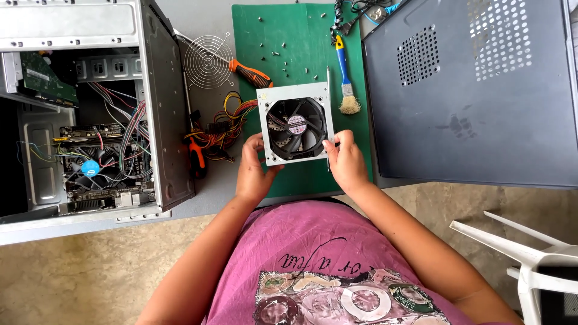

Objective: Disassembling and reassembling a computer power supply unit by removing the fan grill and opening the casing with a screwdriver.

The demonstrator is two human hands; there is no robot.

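A grey metal power supply unit (295, 124) with a black fan in its face is held up over the green mat (301, 36). My left hand (253, 171) grips its lower left corner. At its right edge my right hand (346, 159) holds on with the thumb against the side. A bundle of coloured wires (226, 126) trails from the unit to the left.
An open computer case (162, 108) lies at left with its board and cables exposed. A round wire fan grille (208, 60), an orange-handled screwdriver (250, 73), a blue-handled brush (345, 78) and several loose screws lie nearby. The dark side panel (475, 90) lies right; a white chair (530, 259) stands lower right.
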